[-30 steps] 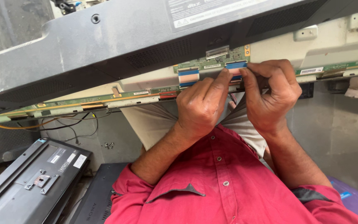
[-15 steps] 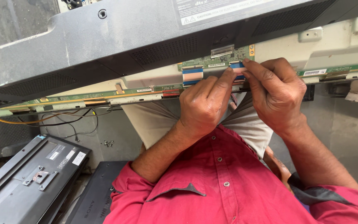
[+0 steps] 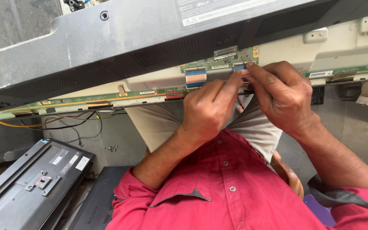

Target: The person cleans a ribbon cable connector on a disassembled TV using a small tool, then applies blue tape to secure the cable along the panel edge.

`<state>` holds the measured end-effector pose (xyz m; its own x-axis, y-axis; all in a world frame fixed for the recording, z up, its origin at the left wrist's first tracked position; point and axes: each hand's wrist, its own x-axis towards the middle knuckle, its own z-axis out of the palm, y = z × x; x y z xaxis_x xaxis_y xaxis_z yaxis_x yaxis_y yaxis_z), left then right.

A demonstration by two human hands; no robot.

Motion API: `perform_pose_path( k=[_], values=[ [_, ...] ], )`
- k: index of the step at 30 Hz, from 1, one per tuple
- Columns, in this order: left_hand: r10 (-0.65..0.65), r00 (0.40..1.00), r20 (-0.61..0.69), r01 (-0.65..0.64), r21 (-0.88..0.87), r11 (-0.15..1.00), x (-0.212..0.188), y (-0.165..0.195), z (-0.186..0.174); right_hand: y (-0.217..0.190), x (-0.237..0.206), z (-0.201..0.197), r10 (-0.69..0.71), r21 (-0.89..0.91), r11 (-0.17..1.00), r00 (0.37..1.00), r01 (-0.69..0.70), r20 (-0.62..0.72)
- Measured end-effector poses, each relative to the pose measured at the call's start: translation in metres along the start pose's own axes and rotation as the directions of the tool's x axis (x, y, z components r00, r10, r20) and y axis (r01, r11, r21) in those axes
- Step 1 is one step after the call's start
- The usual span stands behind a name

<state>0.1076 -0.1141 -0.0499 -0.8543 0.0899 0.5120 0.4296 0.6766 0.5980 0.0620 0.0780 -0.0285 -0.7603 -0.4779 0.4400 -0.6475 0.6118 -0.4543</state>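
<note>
Overhead, the grey television back cover (image 3: 107, 47) spans the frame, tilted, with its lower edge lifted off the pale metal chassis (image 3: 286, 51). A long green strip board (image 3: 107, 97) runs along the bottom edge of the chassis. A smaller green circuit board (image 3: 218, 63) sits at the centre, just under the cover's edge, carrying two blue-ended flat ribbon cables. The left ribbon cable (image 3: 196, 77) lies flat and untouched. The right ribbon cable (image 3: 240, 68) is where both hands meet. The left hand (image 3: 207, 110) has its fingers curled, with the index fingertip pressed against the cable end. The right hand (image 3: 284, 96) pinches the same cable end between thumb and index finger, fingers closed on it. A second dark television set (image 3: 30, 183) lies at lower left, well apart from the hands.
</note>
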Motion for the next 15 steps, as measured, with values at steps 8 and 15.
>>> perform_pose_path(
  k=[8, 15],
  values=[
    [-0.627, 0.769, -0.127, 0.548, -0.374, 0.748, -0.037, -0.005, -0.052, -0.046, 0.034, -0.001, -0.184, -0.078, 0.980, 0.982, 0.181, -0.042],
    [-0.637, 0.768, -0.056, 0.477, -0.613, 0.630, -0.056, -0.019, -0.067, -0.087, 0.075, 0.023, -0.430, -0.173, 0.873, 0.887, 0.456, 0.170]
  ],
)
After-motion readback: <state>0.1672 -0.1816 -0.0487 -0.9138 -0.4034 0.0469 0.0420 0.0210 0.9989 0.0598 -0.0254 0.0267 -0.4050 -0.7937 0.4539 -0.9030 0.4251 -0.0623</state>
